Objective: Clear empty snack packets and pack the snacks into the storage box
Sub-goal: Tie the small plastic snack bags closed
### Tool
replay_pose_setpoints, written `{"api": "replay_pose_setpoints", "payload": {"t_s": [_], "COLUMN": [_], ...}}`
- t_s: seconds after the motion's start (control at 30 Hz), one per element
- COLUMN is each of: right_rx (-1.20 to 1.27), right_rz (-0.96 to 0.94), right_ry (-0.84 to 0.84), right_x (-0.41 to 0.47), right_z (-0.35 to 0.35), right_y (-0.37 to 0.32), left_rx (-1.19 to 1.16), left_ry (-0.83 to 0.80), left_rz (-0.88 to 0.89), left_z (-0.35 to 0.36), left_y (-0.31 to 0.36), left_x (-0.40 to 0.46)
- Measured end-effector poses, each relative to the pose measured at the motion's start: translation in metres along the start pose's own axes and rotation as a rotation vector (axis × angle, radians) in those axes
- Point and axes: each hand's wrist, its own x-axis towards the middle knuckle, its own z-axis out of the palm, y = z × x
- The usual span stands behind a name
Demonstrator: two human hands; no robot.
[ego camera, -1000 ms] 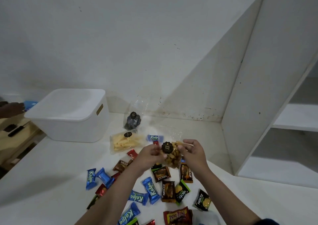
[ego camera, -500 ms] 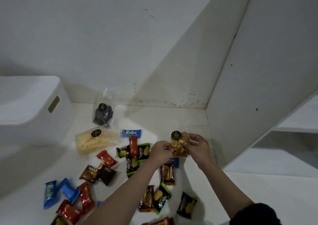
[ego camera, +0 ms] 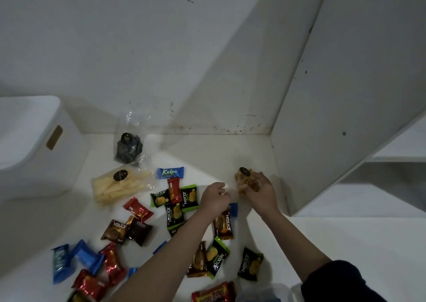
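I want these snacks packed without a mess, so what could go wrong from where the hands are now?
1. The right hand grips the clear bag of golden-brown snacks tightly; squeezing may crush the pieces or burst the bag.
2. The left hand and forearm hang low over the Nextar packets; a sweep could scatter them.
3. The white storage box sits far left, so carrying the bag there crosses the clutter.
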Motion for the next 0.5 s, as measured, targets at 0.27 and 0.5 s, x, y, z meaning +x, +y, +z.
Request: {"api": "replay_pose_setpoints", "payload": {"t_s": [0.27, 0.5], "right_rx": [-0.045, 0.011], "right_rz": [-0.065, 0.010], "right_ry": [-0.062, -0.065], "right_x": [-0.056, -0.089], "right_z": [0.057, 0.154], "right_y": [-0.042, -0.077], "left_rx": [-0.059, -0.028], "left_ry": [0.160, 0.315], "left_rz": [0.023, 0.062], "left_z": [-0.079, -0.190], "left_y": [-0.025, -0.068], "left_x": [-0.029, -0.040]}}
